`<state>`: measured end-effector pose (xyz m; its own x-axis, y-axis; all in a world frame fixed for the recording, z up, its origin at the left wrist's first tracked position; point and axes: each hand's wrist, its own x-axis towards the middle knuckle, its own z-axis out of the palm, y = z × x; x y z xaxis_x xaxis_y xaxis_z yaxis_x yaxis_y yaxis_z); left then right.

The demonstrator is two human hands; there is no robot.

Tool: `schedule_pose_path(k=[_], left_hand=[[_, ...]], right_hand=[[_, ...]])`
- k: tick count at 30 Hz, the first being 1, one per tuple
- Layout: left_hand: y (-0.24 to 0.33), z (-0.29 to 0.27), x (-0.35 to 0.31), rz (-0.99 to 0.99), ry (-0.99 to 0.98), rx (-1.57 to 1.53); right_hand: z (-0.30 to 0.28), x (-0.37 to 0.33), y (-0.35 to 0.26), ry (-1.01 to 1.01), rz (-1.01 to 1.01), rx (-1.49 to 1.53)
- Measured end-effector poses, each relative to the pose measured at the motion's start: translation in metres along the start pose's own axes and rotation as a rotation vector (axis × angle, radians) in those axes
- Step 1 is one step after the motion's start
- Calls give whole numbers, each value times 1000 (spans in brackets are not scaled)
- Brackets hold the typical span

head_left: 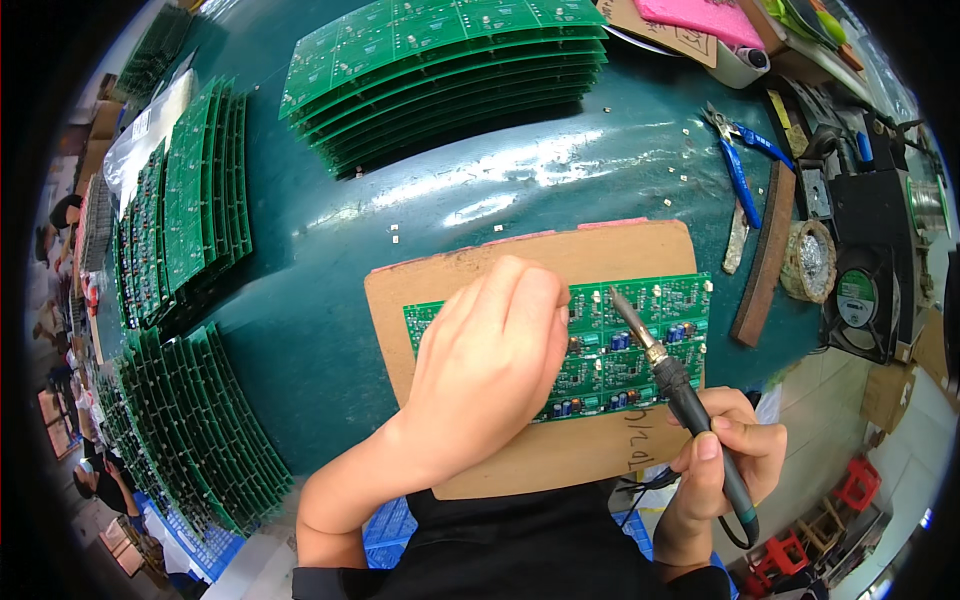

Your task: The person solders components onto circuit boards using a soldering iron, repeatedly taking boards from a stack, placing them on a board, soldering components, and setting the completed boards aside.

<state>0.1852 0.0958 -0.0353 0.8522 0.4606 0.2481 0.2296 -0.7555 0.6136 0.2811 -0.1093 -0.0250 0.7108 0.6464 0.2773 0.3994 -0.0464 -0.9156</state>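
Observation:
A green circuit board [625, 370] with several small parts lies on a brown cardboard sheet [480, 470] in front of me. My left hand [485, 350] is closed over the board's left half, its fingertips turned down and hidden, so what they pinch does not show. In my right hand [735, 450] is a soldering iron [690, 405] with a dark handle, held like a pen. Its metal tip slants up and left to the board's upper part, just right of my left fingers. Whether the tip touches the board is too small to tell.
Stacks of green boards stand at the back [440, 80] and on the left [205, 190], with another lower left [200, 430]. To the right lie blue-handled cutters [740, 170], a brown strip [765, 255], a round dish [808, 260] and a black fan unit [862, 300]. Tiny white parts dot the table.

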Motion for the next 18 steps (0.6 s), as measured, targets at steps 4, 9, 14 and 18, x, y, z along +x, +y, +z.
schedule_pose_path(k=[4, 9, 14, 18], left_hand=[[-2, -4, 0, -26, -47, 18], [-8, -20, -6, -125, 38, 13], [-11, -57, -23, -401, 329, -24], [4, -73, -33, -161, 96, 132]], right_hand=[[-5, 1, 3, 42, -44, -18], [2, 4, 3, 194, 16, 32], [-14, 1, 6, 107, 124, 140], [-8, 16, 20, -36, -130, -121]])
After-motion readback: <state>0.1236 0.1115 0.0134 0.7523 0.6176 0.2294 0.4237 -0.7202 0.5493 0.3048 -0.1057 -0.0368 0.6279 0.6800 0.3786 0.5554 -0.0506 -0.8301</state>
